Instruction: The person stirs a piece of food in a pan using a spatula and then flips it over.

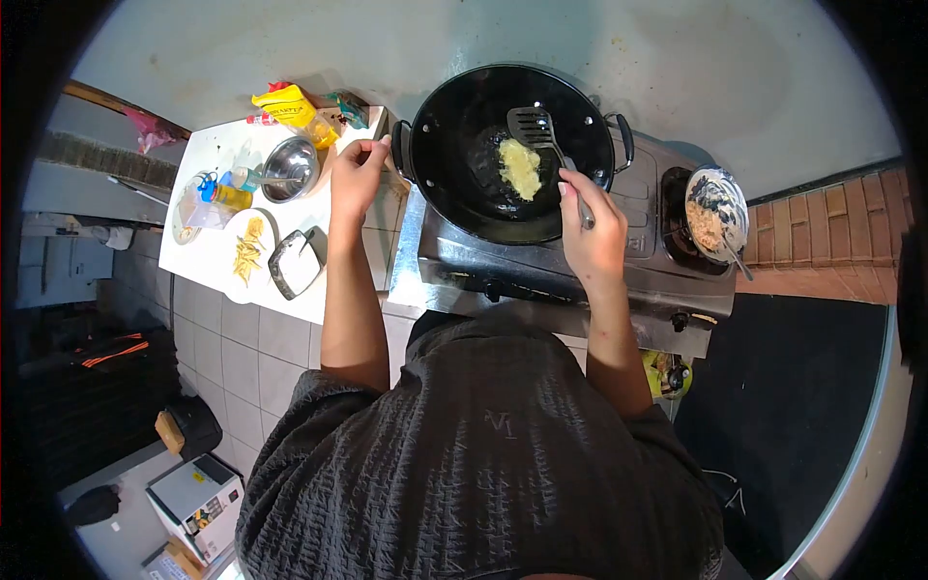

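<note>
My right hand [595, 232] is closed round the handle of a slotted spatula [531, 127]. Its black head lies inside a large black wok [454, 198], at the upper edge of a pale yellow piece of frying food [520, 169]. Shiny oil surrounds the food at the bottom of the wok. To the left, my left hand [356, 179] is raised beside the wok's left handle [401, 152], fingertips drawn together right at it. Whatever those fingers pinch, if anything, I cannot tell.
The wok sits on a metal gas stove [541, 266]. Its right burner carries a bowl of batter-like mix [715, 215] with a spoon. A white table [208, 256] at left holds a steel bowl [290, 169], a plate of yellow strips [248, 246], a square dish [295, 263] and a yellow packet [288, 104].
</note>
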Demonstrator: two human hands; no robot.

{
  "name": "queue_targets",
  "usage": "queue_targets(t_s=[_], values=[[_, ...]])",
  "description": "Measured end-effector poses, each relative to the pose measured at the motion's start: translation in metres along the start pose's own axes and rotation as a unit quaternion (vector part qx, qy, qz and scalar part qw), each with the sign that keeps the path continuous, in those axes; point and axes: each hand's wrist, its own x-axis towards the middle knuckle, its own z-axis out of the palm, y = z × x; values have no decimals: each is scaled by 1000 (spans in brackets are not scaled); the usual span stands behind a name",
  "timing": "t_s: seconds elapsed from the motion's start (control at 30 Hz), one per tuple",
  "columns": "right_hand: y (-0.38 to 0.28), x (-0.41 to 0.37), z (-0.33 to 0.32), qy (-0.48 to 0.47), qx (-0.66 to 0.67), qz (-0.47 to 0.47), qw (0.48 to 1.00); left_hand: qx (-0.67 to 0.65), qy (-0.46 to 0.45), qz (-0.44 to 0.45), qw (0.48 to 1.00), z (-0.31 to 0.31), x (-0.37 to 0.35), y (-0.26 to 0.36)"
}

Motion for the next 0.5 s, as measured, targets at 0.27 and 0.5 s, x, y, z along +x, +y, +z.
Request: queue_targets(t_s=[0.27,0.5], values=[[3,-7,-1,21,5,1,1000,-12,8,13,1000,1,-4,4],[8,-10,0,11,11,20,1000,-1,5,17,1000,6,-5,11]])
